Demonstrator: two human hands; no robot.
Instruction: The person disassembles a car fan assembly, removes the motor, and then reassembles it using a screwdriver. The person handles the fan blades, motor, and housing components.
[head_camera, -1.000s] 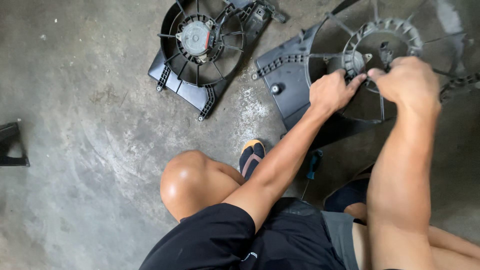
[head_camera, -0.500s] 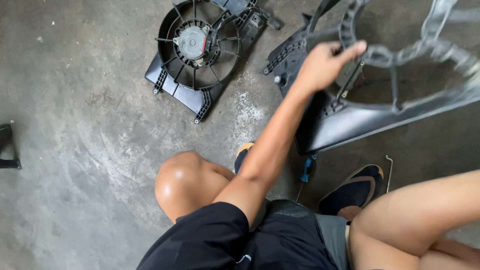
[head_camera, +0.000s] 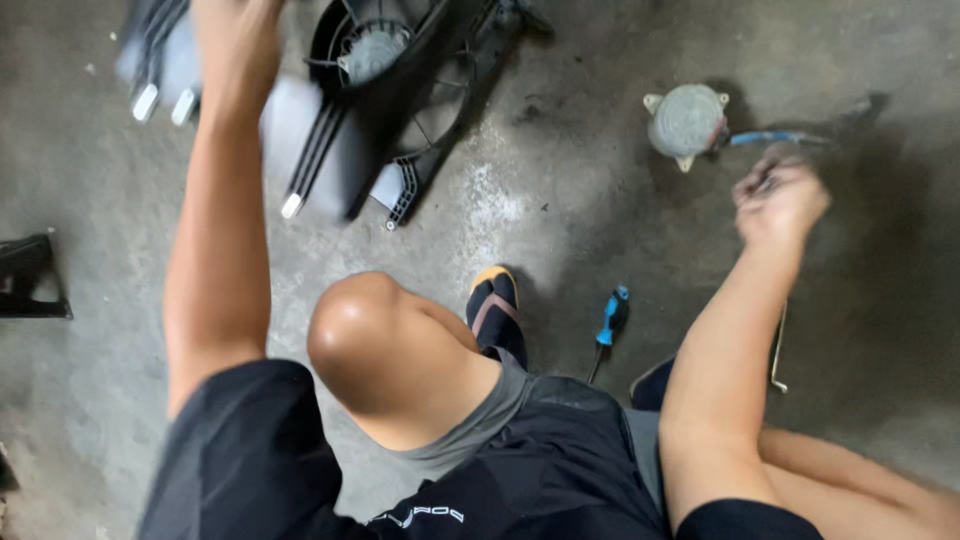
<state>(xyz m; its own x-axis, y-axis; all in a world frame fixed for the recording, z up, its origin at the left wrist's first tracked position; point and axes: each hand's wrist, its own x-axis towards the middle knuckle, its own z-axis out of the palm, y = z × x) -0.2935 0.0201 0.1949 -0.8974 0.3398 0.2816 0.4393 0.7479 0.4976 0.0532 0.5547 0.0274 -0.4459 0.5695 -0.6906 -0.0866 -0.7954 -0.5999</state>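
Nearest you, your bent knee (head_camera: 365, 340) fills the middle of the view, with your sandalled foot (head_camera: 495, 310) planted on the concrete floor (head_camera: 560, 200) just beyond it. A blue-handled screwdriver (head_camera: 608, 322) lies loose beside that foot, and a thin bent metal rod (head_camera: 778, 350) lies by your right forearm. Both are underfoot hazards: mind them before you shift your weight.

Your right hand (head_camera: 780, 195) is curled closed around something small and dark; what it is cannot be told. It hovers just short of the round grey fan motor (head_camera: 686, 120), which sits free on the floor with a blue-sleeved lead (head_camera: 770, 138) trailing towards your hand. Keep that lead slack so that the motor is not dragged.

Your left hand (head_camera: 235, 45) is raised at the far left and blurred with motion. It appears to grip the black fan shroud (head_camera: 345, 140), though the fingers cannot be made out. The shroud is tilted up off the floor and overlaps a second fan assembly (head_camera: 400, 60) lying behind it. Carry it level and clear of that assembly, and grip the frame, not the thin ribs. A small black bracket (head_camera: 30, 280) rests at the left edge, well apart.
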